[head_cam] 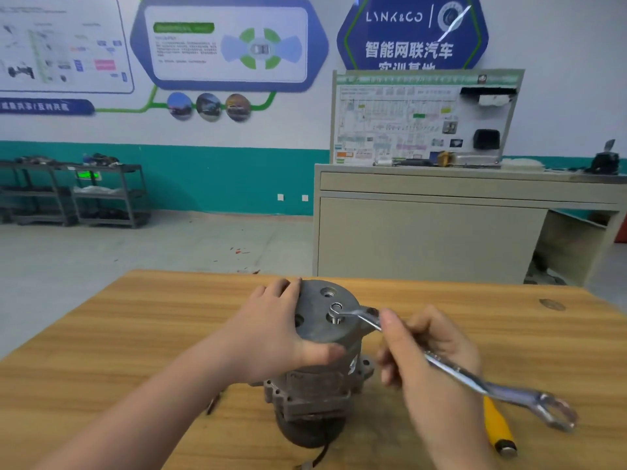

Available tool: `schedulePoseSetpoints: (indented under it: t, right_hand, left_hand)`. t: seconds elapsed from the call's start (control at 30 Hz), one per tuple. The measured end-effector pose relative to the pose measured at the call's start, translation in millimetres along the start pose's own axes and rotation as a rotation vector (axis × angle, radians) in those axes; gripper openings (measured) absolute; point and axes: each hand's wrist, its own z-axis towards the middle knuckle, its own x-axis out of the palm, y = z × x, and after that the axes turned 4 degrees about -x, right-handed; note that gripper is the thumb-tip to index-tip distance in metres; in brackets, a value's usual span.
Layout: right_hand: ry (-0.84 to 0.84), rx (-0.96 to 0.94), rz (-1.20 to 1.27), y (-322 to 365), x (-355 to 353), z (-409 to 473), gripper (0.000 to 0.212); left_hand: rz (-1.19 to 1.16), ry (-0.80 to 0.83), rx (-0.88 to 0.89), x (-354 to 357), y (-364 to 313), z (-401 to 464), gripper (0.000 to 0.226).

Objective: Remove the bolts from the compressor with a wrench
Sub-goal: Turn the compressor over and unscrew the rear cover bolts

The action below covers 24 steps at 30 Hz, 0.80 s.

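Here, wrench [441, 364] on bolt [336, 315], compressor [325, 337] steadied

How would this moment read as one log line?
left hand: steadies compressor | right hand: holds wrench on top bolt

The compressor [319, 337] is dull grey cast metal, matt and slightly rough. The wrench [451, 368] is polished, shiny metal. The tabletop [135, 334] is wood-grain, smooth, faintly scuffed. A tool handle [497, 427] looks like glossy yellow plastic.
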Motion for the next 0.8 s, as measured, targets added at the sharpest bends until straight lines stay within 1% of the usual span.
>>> schedulePoseSetpoints:
  t: [0.07,0.13,0.2,0.27,0.33,0.4,0.43,0.47,0.57,0.63,0.7,0.8]
  right_hand:
    - [0.129,0.108,0.168,-15.4,-15.9,31.4,0.026]
    - [0.274,0.346,0.351,-23.4,-23.8,68.5,0.024]
    - [0.394,0.566,0.430,-30.6,-23.3,97.8,0.022]
    - [0.407,0.674,0.460,-36.8,-17.8,115.7,0.024]
    - [0.339,0.694,0.566,-36.8,-13.6,126.2,0.027]
    - [0.197,0.636,0.738,-34.4,-15.3,126.7,0.026]
    - [0.130,0.560,0.754,-33.2,-17.8,123.0,0.025]
    - [0.074,0.463,0.699,-31.9,-20.1,116.7,0.028]
    - [-0.008,0.196,0.359,-29.8,-19.0,83.4,0.043]
    - [-0.043,0.080,0.175,-26.2,-12.5,58.2,0.043]
    - [-0.091,-0.015,0.053,-21.5,-8.3,41.1,0.040]
    - [-0.119,-0.155,-0.052,-14.9,-4.2,23.9,0.041]
  left_hand:
    - [-0.004,0.030,0.012,-3.7,2.3,-0.6,0.134]
    - [-0.007,0.053,0.031,-8.2,1.3,-0.6,0.127]
    - [-0.002,0.055,0.052,-10.4,-3.0,0.2,0.121]
    - [0.017,0.067,0.060,-11.4,-7.8,2.5,0.119]
    - [0.037,0.078,0.058,-12.4,-11.0,4.4,0.119]
    - [0.046,0.084,0.043,-11.8,-10.8,5.1,0.120]
    - [0.053,0.083,0.031,-11.0,-10.7,4.5,0.121]
    - [0.064,0.078,0.015,-9.4,-10.8,3.7,0.122]
    - [0.096,0.035,-0.050,-3.0,-14.9,0.0,0.124]
    - [0.135,-0.010,-0.080,1.2,-20.1,-2.9,0.116]
    - [0.184,-0.048,-0.087,2.8,-25.4,-5.2,0.107]
    - [0.236,-0.050,-0.112,2.0,-33.0,-6.5,0.105]
